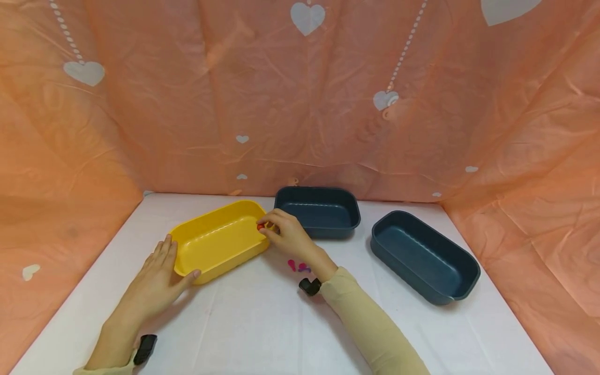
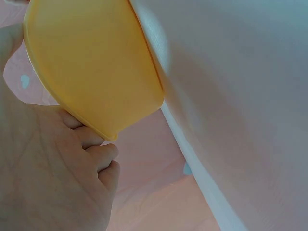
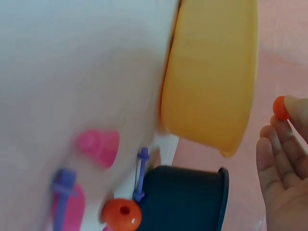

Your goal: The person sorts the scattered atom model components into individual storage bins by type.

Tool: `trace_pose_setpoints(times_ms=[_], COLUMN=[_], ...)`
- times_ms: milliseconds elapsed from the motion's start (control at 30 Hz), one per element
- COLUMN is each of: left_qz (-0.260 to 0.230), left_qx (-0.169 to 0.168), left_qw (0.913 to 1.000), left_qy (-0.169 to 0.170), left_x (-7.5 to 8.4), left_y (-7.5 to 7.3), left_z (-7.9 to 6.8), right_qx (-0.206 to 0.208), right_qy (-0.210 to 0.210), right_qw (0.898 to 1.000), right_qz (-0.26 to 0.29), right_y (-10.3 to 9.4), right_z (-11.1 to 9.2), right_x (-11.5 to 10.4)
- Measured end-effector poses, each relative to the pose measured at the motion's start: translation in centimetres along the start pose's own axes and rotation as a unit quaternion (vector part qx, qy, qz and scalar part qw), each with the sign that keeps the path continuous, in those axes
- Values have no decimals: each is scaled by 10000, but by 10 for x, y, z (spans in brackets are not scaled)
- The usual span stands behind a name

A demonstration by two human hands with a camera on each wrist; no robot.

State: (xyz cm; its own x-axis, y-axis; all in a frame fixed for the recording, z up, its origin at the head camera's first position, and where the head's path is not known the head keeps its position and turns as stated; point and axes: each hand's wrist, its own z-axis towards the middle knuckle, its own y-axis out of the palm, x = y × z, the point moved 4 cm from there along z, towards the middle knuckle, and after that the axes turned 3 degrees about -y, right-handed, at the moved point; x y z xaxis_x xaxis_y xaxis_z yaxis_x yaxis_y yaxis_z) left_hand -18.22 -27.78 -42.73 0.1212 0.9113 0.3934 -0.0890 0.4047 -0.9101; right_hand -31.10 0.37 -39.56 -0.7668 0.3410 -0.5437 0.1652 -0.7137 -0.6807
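Tan sleeve (image 1: 375,325) nearest, I log right hand (image 1: 289,233) pinching red ball (image 3: 280,108) at the right end of yellow tray (image 1: 215,242), left hand (image 1: 154,281) straight-fingered against its left; slackened pinch could drop the ball outside.

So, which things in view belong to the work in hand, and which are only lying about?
In the work:
Orange-red piece, pinched by the right hand
Yellow tray, touched by the left hand

Seemingly just lying about:
Back dark tray
Right dark tray
Pink pieces; purple pieces; orange piece with a hole
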Motion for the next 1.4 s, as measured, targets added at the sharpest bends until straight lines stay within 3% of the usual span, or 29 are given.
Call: trace_pose_setpoints(times_ms=[667, 1400], left_qz=[15, 2], left_qx=[-24, -35], left_qw=[10000, 10000], left_qy=[-36, -60], left_x=[0, 1], left_y=[0, -1], left_z=[1, 0], right_qx=[-1102, -1335], right_qy=[8, 95], right_qw=[9920, 9870], right_qz=[-615, -891], right_y=[35, 43], right_z=[26, 25], right_x=[-9, -9])
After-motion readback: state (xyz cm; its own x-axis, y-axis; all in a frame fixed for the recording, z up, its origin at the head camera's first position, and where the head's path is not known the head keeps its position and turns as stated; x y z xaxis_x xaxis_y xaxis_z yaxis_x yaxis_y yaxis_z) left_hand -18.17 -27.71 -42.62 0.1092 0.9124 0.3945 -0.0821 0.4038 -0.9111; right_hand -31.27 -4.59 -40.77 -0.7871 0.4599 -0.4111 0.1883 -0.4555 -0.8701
